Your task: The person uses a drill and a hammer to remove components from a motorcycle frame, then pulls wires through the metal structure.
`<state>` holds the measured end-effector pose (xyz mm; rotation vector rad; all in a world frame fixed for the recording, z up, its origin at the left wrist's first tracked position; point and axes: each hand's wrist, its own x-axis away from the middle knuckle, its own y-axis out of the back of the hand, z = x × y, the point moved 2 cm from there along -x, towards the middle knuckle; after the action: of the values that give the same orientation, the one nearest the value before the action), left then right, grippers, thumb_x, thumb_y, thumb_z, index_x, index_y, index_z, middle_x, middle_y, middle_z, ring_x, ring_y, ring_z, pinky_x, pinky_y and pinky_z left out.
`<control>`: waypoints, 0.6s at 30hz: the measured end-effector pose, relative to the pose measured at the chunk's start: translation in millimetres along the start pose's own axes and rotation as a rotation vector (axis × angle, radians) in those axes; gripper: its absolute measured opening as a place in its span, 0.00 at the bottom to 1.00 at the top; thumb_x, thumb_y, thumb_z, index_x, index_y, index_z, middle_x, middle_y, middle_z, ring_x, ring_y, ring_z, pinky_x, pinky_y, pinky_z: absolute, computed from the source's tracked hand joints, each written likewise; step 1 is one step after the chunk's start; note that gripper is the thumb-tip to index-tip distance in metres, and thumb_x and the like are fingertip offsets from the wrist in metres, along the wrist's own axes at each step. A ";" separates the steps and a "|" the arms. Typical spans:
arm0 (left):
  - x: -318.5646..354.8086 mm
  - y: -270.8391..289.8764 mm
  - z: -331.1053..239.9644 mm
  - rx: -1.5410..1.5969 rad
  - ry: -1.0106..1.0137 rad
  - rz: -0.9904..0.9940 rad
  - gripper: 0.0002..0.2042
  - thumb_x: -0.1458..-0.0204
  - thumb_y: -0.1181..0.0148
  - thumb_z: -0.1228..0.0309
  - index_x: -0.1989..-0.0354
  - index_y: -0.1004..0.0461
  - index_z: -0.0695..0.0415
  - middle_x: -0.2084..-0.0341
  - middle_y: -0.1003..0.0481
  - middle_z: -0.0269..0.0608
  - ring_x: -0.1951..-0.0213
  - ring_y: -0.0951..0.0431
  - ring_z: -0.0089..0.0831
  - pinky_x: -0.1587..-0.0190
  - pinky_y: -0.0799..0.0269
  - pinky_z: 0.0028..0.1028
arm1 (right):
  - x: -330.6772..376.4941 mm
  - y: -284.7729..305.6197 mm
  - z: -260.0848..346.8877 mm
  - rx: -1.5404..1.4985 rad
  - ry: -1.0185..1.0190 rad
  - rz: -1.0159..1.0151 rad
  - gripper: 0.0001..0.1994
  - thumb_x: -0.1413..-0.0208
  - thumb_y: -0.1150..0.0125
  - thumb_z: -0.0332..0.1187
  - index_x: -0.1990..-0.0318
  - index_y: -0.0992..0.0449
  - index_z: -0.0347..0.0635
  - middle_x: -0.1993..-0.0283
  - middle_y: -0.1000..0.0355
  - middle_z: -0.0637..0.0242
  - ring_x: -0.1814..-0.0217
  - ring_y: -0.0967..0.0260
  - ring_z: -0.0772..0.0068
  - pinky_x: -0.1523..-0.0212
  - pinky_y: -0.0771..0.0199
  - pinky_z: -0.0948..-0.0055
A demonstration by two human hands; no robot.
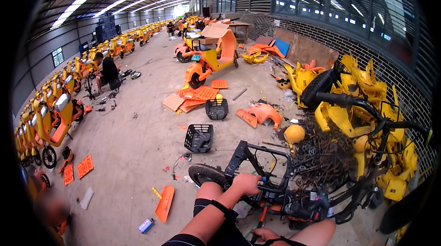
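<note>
Black scooter frame is steadied by the left hand clamped on it; right hand's grip cannot be told.

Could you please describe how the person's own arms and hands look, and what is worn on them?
Both forearms are bare, with no sleeves and no gloves. The left hand has a black strap or band further up its arm, near the elbow. The right hand has a thin black band at the wrist. I see no rings, but the picture is too small to be sure.
</note>
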<state>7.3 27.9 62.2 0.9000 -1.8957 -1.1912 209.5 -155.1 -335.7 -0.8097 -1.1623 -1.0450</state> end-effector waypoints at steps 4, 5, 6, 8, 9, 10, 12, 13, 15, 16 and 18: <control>2.4 -7.4 6.6 0.012 0.019 0.021 0.29 0.56 0.34 0.54 0.41 0.22 0.42 0.57 0.17 0.47 0.54 0.17 0.47 0.50 0.21 0.44 | 25.4 -8.5 11.3 -0.036 0.044 -0.109 0.13 0.39 0.36 0.46 0.60 0.24 0.47 0.70 0.25 0.70 0.73 0.26 0.68 0.72 0.22 0.66; 0.2 -4.9 4.4 0.012 0.015 0.017 0.29 0.57 0.34 0.54 0.41 0.22 0.42 0.57 0.17 0.47 0.54 0.17 0.47 0.50 0.21 0.44 | 23.6 -1.9 15.8 -0.046 0.045 -0.188 0.13 0.39 0.36 0.45 0.59 0.24 0.47 0.70 0.25 0.69 0.73 0.25 0.67 0.72 0.22 0.65; -2.1 -5.1 3.5 0.002 -0.001 0.004 0.28 0.56 0.35 0.53 0.42 0.22 0.42 0.58 0.17 0.47 0.54 0.17 0.47 0.51 0.21 0.43 | 22.5 0.6 17.0 -0.044 0.100 -0.179 0.12 0.39 0.37 0.43 0.58 0.25 0.44 0.70 0.25 0.67 0.73 0.25 0.65 0.72 0.21 0.63; -1.7 -7.9 3.3 -0.017 -0.022 -0.012 0.27 0.55 0.36 0.51 0.44 0.22 0.42 0.59 0.17 0.47 0.56 0.17 0.47 0.52 0.21 0.43 | 22.4 -2.5 13.4 -0.035 0.203 -0.148 0.12 0.39 0.38 0.39 0.57 0.25 0.40 0.70 0.25 0.63 0.71 0.24 0.61 0.73 0.19 0.60; -0.5 -7.9 2.8 -0.016 -0.017 -0.010 0.27 0.55 0.36 0.51 0.43 0.22 0.42 0.59 0.17 0.47 0.56 0.16 0.47 0.52 0.21 0.43 | 22.5 -4.1 12.9 -0.096 0.215 -0.158 0.13 0.40 0.38 0.38 0.57 0.25 0.37 0.69 0.25 0.60 0.70 0.23 0.60 0.72 0.18 0.60; 0.1 -7.6 2.3 -0.016 -0.011 -0.008 0.27 0.55 0.36 0.51 0.43 0.22 0.42 0.59 0.17 0.47 0.56 0.16 0.47 0.52 0.21 0.43 | 22.4 -5.6 12.9 -0.156 0.226 -0.168 0.14 0.42 0.38 0.36 0.56 0.25 0.34 0.68 0.24 0.58 0.69 0.22 0.59 0.71 0.18 0.59; 2.1 -5.0 2.6 -0.019 -0.008 -0.019 0.27 0.55 0.36 0.51 0.43 0.22 0.42 0.59 0.17 0.47 0.56 0.16 0.47 0.53 0.21 0.43 | 22.9 -8.3 16.8 -0.235 0.265 -0.200 0.13 0.44 0.38 0.33 0.57 0.24 0.30 0.68 0.24 0.55 0.69 0.22 0.57 0.71 0.17 0.58; 1.9 -7.7 5.6 -0.022 -0.008 -0.026 0.28 0.56 0.36 0.51 0.43 0.21 0.42 0.59 0.17 0.47 0.56 0.16 0.47 0.53 0.21 0.43 | 23.0 -11.0 18.0 -0.252 0.287 -0.219 0.12 0.45 0.39 0.31 0.58 0.25 0.30 0.69 0.25 0.54 0.71 0.22 0.57 0.72 0.18 0.56; 0.9 -13.5 6.0 -0.010 0.003 -0.027 0.28 0.56 0.35 0.51 0.43 0.21 0.41 0.59 0.17 0.47 0.55 0.16 0.47 0.52 0.21 0.43 | 13.5 -8.7 10.7 -0.285 0.325 -0.245 0.10 0.45 0.40 0.28 0.61 0.25 0.29 0.70 0.25 0.53 0.73 0.23 0.56 0.74 0.18 0.55; -2.7 -10.7 -1.5 -0.007 -0.007 -0.023 0.28 0.56 0.34 0.52 0.43 0.21 0.41 0.59 0.17 0.47 0.55 0.16 0.47 0.51 0.21 0.43 | -7.2 0.3 5.8 -0.320 0.351 -0.262 0.08 0.45 0.41 0.27 0.62 0.25 0.29 0.71 0.26 0.53 0.74 0.23 0.56 0.75 0.18 0.54; -1.8 -11.8 4.2 -0.010 0.011 -0.028 0.28 0.57 0.33 0.52 0.43 0.21 0.41 0.58 0.17 0.47 0.54 0.17 0.47 0.50 0.21 0.43 | -5.8 -4.3 10.6 -0.354 0.339 -0.238 0.06 0.44 0.43 0.25 0.62 0.26 0.29 0.72 0.26 0.52 0.75 0.23 0.55 0.75 0.18 0.54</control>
<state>6.8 27.3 49.5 0.9283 -1.8731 -1.2086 201.6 -145.5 -339.0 -0.7382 -0.8059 -1.5500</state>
